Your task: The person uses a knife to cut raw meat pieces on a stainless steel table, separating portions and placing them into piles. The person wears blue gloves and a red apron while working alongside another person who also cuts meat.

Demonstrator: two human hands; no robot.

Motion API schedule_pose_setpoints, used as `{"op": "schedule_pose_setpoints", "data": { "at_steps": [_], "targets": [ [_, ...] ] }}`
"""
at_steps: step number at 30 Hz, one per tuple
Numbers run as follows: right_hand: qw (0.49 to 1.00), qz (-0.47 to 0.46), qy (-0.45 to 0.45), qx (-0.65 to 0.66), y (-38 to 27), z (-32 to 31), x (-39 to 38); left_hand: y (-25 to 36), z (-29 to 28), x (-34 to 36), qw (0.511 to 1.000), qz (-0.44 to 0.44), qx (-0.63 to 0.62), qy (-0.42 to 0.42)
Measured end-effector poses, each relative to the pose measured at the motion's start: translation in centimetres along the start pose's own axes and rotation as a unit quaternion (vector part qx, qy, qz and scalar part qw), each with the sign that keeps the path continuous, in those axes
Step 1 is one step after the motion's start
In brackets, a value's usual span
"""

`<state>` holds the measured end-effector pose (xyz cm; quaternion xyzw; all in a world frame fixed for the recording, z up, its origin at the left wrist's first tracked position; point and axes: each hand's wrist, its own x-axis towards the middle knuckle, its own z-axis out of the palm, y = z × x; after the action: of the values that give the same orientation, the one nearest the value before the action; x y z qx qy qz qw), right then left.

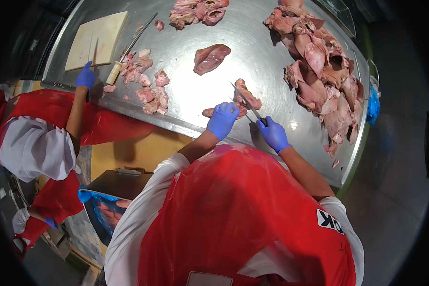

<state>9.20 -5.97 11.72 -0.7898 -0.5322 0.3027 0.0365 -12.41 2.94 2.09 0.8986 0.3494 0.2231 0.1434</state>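
Note:
In blue gloves, my left hand (pixel 224 119) grips a reddish piece of meat (pixel 208 112) on the steel table (pixel 167 57), close to its near edge. My right hand (pixel 271 131) is closed on the dark handle of a knife (pixel 248 102), whose blade points up and left, just right of my left hand. A second meat piece (pixel 250 99) lies by the blade. Beyond them a smooth, darker pink piece (pixel 210 57) lies by itself.
A large meat heap (pixel 314 76) covers the table's right side; smaller piles (pixel 198 12) lie back and left. At left are a white board (pixel 95 38), a steel rod (pixel 114 71) and red-aproned co-workers (pixel 38 143). A blue-lined bin (pixel 100 205) stands below the table.

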Motion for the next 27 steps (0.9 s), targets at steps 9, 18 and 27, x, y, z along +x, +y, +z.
{"op": "schedule_pose_setpoints", "data": {
  "at_steps": [9, 18, 27],
  "targets": [
    [0.992, -0.046, -0.067, -0.099, 0.2, -0.1, 2.5, -0.1, -1.0, -0.4, 1.0, 0.006, 0.016, 0.008],
    [0.986, -0.034, -0.027, -0.162, 11.0, -0.2, -3.7, -1.1, 0.3, -0.6, 0.997, -0.053, -0.057, 0.015],
    [0.987, 0.043, -0.046, -0.145, 10.8, 1.5, -4.7, -4.9, -7.8, 1.0, 0.914, -0.315, -0.242, 0.087]
  ]
}}
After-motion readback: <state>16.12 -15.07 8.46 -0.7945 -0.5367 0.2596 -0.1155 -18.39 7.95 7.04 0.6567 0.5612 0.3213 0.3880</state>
